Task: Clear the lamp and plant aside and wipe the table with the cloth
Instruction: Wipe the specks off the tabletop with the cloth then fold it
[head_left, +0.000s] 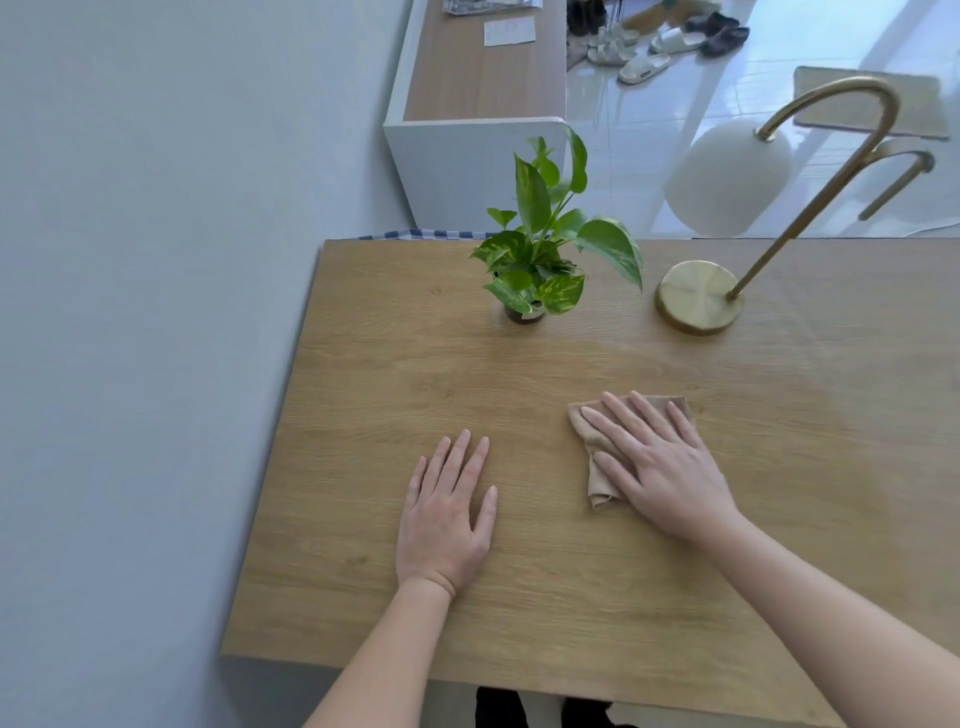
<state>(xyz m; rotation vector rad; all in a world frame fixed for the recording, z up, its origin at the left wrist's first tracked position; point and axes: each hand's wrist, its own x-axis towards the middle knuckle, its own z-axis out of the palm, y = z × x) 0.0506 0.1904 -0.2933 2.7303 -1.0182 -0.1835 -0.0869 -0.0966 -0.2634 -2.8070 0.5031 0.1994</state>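
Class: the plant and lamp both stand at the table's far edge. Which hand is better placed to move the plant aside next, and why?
The left hand: it lies flat and free, nearer the plant. The right hand is pressing the cloth.

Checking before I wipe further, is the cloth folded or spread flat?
Folded: the tan cloth lies bunched in layers under the flat right hand.
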